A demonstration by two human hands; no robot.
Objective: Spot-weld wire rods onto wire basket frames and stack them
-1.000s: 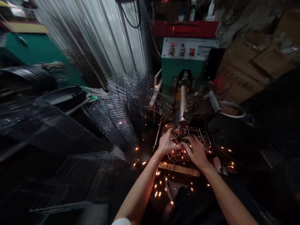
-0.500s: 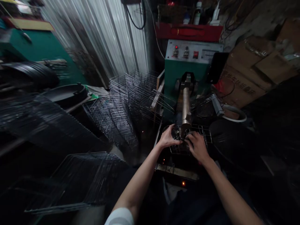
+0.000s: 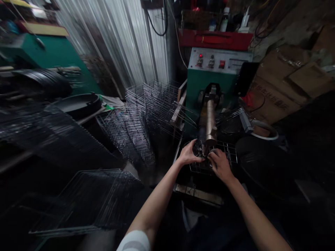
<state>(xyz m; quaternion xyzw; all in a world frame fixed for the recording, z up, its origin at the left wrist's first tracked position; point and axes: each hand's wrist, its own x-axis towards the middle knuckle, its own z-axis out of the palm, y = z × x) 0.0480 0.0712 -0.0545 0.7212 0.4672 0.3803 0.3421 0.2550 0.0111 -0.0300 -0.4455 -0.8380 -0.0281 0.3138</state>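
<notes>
A wire rack of thin metal rods lies under the thick brass-coloured electrode arm of a green spot welder. My left hand grips the rack on the left of the electrode tip, thumb stretched toward the tip. On the tip's other side, my right hand has its fingers curled and pinched on the rack. Both hands' fingertips nearly meet just below the tip. Whether they also hold a small piece there is too dark to tell.
Stacked wire racks stand left of the machine, with more wire frames nearer me. A black phone-like slab hangs on the welder's right side. Cardboard boxes and a dark round object sit at right.
Glowing sparks below the rack have vanished. My hands keep nearly the same hold at the electrode tip. The view has shifted slightly, so the surroundings sit a little lower and further right.
</notes>
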